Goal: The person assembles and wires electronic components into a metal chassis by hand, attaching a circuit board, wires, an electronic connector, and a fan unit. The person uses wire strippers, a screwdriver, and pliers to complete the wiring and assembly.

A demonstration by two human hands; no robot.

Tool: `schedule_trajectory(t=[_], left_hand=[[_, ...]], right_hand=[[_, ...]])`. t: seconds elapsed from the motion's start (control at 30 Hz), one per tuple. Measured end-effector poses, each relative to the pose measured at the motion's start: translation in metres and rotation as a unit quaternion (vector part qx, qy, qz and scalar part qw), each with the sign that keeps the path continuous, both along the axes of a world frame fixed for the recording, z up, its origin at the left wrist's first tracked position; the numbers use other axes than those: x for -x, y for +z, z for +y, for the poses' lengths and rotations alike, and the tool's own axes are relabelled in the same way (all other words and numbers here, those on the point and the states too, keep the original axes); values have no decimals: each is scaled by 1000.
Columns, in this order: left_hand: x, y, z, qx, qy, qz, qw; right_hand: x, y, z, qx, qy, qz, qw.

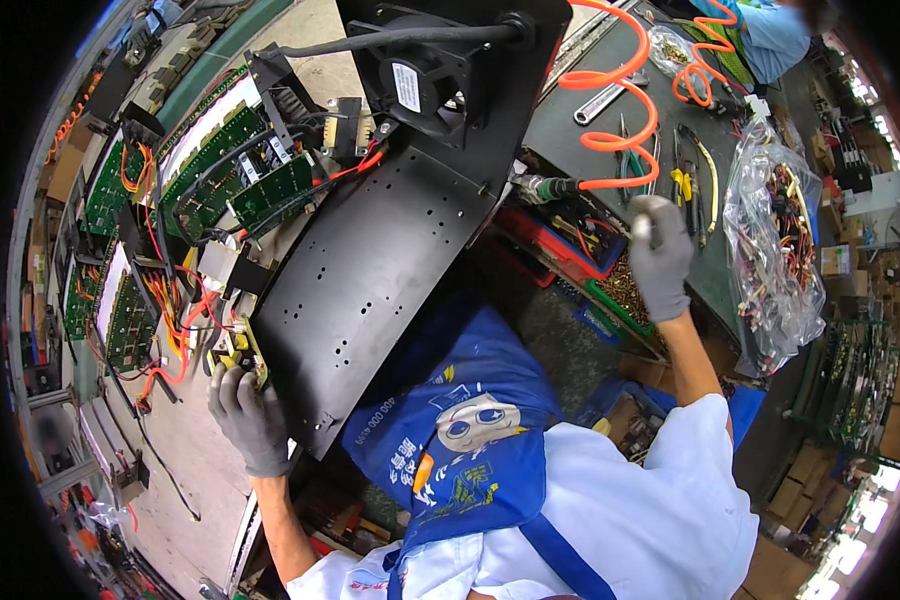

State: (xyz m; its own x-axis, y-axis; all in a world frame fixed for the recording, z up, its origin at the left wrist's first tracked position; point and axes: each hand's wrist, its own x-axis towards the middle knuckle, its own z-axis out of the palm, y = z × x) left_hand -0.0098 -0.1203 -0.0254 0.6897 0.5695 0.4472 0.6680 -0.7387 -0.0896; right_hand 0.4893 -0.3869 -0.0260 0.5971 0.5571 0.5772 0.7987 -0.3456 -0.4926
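A black metal panel (370, 270) with rows of small holes slants across the middle, joined to an upright black plate that carries a fan (417, 85). At the panel's lower left edge, my gloved left hand (247, 420) has its fingers bent round the end of a small circuit board (235, 345) with yellow parts. My gloved right hand (662, 258) is raised over the front edge of the tool table, fingers curled; whatever may be in them is hidden by blur. Close to its left lies an air screwdriver (542, 190) on an orange coiled hose (610, 143).
Green circuit boards (210, 150) with wires stand on the left bench. Wrenches (605, 100) and pliers (682, 185) lie on the grey table (560, 135), beside a clear bag of wire harnesses (775, 240). Below are a red bin (550, 245) and a green-edged screw bin (620, 295). Another person's sleeve (775, 40) shows beyond.
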Motion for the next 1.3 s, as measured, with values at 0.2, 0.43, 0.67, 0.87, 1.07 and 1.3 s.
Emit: schedule_trajectory(t=[0.2, 0.43, 0.67, 0.87, 1.07, 1.3], left_hand=[[-25, 4, -12, 34, 36, -8, 999], [-38, -18, -2, 70, 188, -210, 957], [-48, -5, 13, 90, 278, -167, 942], [-37, 2, 9, 118, 315, -167, 927], [-30, 11, 24, 182, 261, -146, 937], [-40, 21, 31, 216, 269, -83, 935]], right_hand=[[-72, -23, -19, 97, -108, 117, 983], [-79, -18, 55, 218, 17, 7, 976], [-199, -72, 3, 279, 70, 39, 957], [-111, -41, 0, -123, 25, 350, 928], [25, 41, 26, -285, 134, 470, 824], [149, 59, 106, -3, 310, 491, 814]])
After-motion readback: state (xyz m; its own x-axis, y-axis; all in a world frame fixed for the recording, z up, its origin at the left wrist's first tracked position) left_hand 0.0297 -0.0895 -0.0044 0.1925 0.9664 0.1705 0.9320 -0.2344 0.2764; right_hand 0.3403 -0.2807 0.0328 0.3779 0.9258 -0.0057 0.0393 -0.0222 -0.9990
